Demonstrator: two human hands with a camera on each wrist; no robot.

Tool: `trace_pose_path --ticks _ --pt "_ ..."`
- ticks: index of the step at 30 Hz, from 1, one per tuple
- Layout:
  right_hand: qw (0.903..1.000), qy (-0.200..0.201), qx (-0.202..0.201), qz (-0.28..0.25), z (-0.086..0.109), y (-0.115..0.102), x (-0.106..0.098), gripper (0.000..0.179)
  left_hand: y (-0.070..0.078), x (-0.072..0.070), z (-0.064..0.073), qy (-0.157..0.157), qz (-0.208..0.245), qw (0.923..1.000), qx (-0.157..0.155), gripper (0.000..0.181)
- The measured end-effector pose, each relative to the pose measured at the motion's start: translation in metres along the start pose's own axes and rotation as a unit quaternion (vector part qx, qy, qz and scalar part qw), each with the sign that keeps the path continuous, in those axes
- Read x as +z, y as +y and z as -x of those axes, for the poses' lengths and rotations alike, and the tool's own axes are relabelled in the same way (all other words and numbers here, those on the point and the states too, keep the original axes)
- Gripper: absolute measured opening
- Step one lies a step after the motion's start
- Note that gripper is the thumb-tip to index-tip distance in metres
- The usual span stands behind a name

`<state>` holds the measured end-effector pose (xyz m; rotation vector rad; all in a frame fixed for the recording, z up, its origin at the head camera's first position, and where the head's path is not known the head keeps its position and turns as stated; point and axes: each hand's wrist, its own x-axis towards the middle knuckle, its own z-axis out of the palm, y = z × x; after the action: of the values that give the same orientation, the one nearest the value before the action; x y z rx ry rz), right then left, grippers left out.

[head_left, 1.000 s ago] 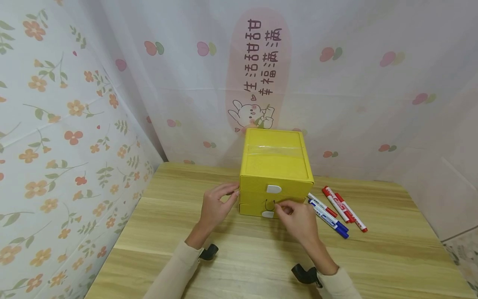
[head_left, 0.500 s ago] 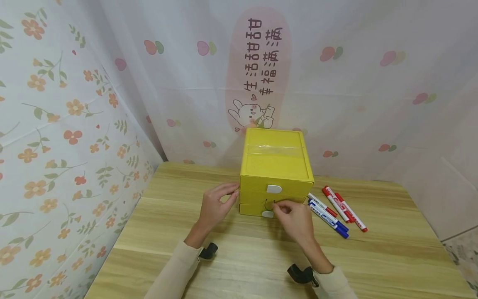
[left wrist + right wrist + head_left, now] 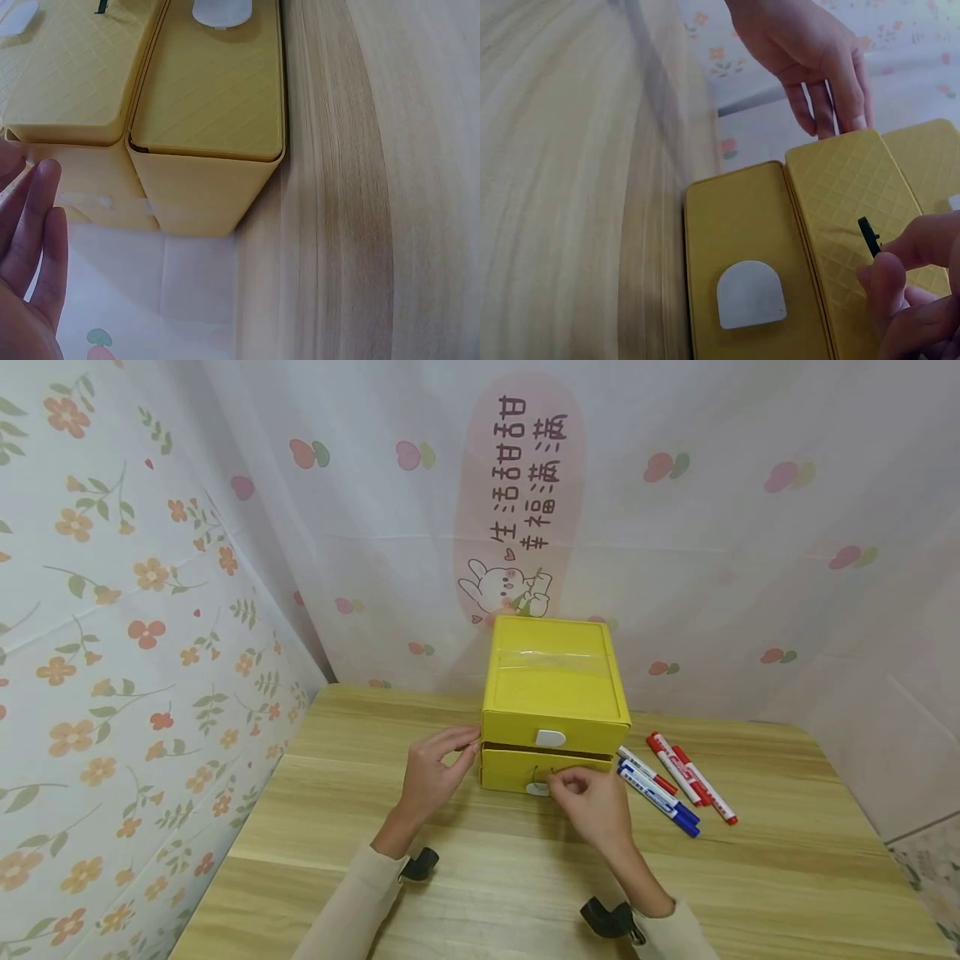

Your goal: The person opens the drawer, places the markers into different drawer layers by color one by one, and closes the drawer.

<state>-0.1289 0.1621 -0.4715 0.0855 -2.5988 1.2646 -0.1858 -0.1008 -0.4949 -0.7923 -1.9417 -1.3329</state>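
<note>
A yellow drawer cabinet (image 3: 555, 681) stands on the table, clear tape across its top. Its middle drawer (image 3: 510, 768) sticks out a little, with a dark slot above it. On that drawer's front is a thin dark cord handle (image 3: 868, 236), which my right hand (image 3: 596, 802) pinches between thumb and fingertips. White tabs mark the drawers above and below, such as the lower tab (image 3: 751, 295). My left hand (image 3: 438, 772) rests its fairly straight fingertips against the cabinet's left side, as the left wrist view also shows. The drawer's inside is hidden.
Right of the cabinet lie several markers, including red ones (image 3: 678, 770) and blue-capped ones (image 3: 660, 800). Close behind the cabinet hangs a patterned curtain (image 3: 375, 568). A floral cloth (image 3: 150, 652) borders the wooden table (image 3: 337, 777) on the left.
The middle drawer has come forward slightly, opening a dark slot beneath the top drawer. My right hand has moved slightly left and then toward me with the cord handle. The left hand has stayed put.
</note>
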Motion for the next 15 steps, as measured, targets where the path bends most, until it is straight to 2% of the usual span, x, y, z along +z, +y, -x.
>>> trace_pose_path --ticks 6,11,15 --pt "0.9981 0.012 -0.054 0.029 0.010 -0.004 -0.002 0.010 -0.001 0.001 0.001 -0.001 0.000 1.0000 -0.006 0.022" --pt "0.9926 0.021 -0.102 0.062 0.018 -0.009 -0.006 0.010 -0.001 0.001 0.001 0.000 0.006 1.0000 -0.007 0.023" --pt "0.9883 0.023 -0.124 0.086 0.026 -0.014 -0.008 0.011 -0.001 0.002 0.002 0.002 0.006 0.9999 -0.009 0.023"
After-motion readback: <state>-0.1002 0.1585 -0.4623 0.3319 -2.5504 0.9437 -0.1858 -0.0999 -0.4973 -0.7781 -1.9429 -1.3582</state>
